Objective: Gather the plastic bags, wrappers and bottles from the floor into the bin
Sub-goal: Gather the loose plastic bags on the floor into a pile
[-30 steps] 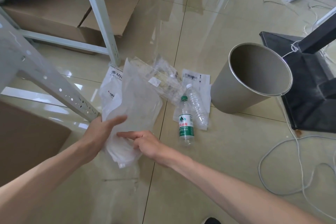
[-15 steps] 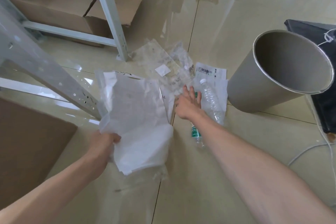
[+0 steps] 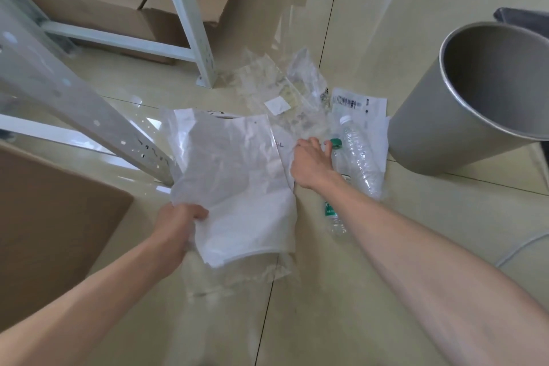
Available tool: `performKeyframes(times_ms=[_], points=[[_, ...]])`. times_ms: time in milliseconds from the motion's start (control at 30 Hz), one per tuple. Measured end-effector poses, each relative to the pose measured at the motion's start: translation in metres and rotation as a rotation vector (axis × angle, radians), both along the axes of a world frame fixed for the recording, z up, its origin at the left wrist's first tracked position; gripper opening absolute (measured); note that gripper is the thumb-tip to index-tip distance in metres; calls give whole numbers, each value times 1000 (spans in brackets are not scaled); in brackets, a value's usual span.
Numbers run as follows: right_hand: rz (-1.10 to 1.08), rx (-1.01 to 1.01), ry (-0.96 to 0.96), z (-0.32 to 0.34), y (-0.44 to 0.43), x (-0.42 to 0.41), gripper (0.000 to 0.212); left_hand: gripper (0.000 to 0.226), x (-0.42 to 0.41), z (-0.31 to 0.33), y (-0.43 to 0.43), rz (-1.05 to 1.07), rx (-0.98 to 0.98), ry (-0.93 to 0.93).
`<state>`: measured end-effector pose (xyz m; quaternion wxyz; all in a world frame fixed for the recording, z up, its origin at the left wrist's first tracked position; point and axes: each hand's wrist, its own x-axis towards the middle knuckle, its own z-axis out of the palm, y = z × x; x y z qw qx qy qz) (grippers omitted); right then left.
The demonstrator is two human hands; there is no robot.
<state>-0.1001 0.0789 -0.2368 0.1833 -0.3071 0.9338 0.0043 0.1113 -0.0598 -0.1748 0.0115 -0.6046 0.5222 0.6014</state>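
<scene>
With the white plastic bag (image 3: 237, 187) now lifted in the closed left hand (image 3: 178, 224), the right hand (image 3: 310, 162) has reached, fingers spread, onto the green-capped bottle (image 3: 334, 187) on the floor beside the empty bin (image 3: 439, 140), so nothing is binned yet.

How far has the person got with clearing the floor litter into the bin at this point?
Done: nothing shows inside the bin. In hand: the left hand grips a white plastic bag; the right hand reaches at the green-capped bottle. Left: that bottle, the clear white-capped bottle, the crumpled clear wrappers and the barcoded bag.
</scene>
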Motion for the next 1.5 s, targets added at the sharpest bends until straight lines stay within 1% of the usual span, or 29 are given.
performKeyframes(times_ms=[67,100,167,200,233,300,333,367,433,467,500,533,600,667,700,767,833,933,1000,1067,1133,1167,1200,1267,1333,1400,1433,1467,1500], points=[[-9,-228,48,7,5,7,27,8,-3,7,1,1,28,-15],[-46,-363,8,13,7,11,25,8,-5,10,1,-3,46,-22],[-228,-676,-183,30,6,28,19,19,-9,15,0,-16,69,-11],[-350,-820,-288,40,3,40,21,22,-11,18,1,-27,76,8],[-471,-936,-379,49,0,50,29,23,-13,21,3,-41,84,24],[-648,-1037,-586,65,-7,67,51,23,-17,27,7,-67,93,55],[-667,-1013,-700,72,-9,73,57,22,-19,29,10,-68,98,77],[-621,-953,-802,79,-10,78,54,20,-21,32,12,-56,109,106],[-441,-796,-937,92,-7,90,38,13,-26,36,16,-7,132,176],[-369,-736,-984,98,-5,96,38,11,-27,39,17,26,138,194],[-323,-690,-1039,102,-3,100,43,14,-27,40,17,60,147,203],[-289,-652,-1104,105,-1,103,49,23,-26,40,16,81,164,213],[-204,-607,-1218,107,2,103,56,51,-23,37,14,65,200,229],[-161,-583,-1291,108,7,98,49,75,-20,36,13,13,193,231],[-170,-578,-1315,108,9,95,45,78,-17,34,11,-2,157,216],[-200,-580,-1316,104,11,84,42,67,-13,28,7,-57,86,212],[-179,-525,-1313,95,10,69,44,57,-11,21,5,-139,80,228],[-37,-353,-1398,81,-3,54,44,37,-11,12,-1,-61,201,257],[64,-265,-1432,73,-15,53,44,39,-10,11,-7,-103,261,253],[96,-254,-1479,65,-26,55,42,38,-8,9,-8,-194,155,180],[-36,-330,-1544,59,-32,54,38,29,-3,4,-7,-170,47,92],[-142,-392,-1524,55,-33,50,35,26,-1,4,-5,-134,52,81],[-236,-453,-1432,50,-34,43,32,27,1,3,-4,-108,58,79],[-354,-559,-1075,40,-33,22,23,26,2,2,-4,-107,36,78],[-399,-600,-604,27,-28,-3,20,21,5,-1,-5,-123,19,85],[-393,-519,-204,11,-21,-31,35,17,8,-5,-6,-119,36,96],[-356,-441,-85,3,-18,-44,44,17,10,-7,-6,-111,40,97],[-295,-343,-27,-3,-16,-55,53,18,12,-10,-6,-106,38,98],[-230,-238,-15,-10,-16,-65,61,19,13,-12,-7,-97,39,101]])
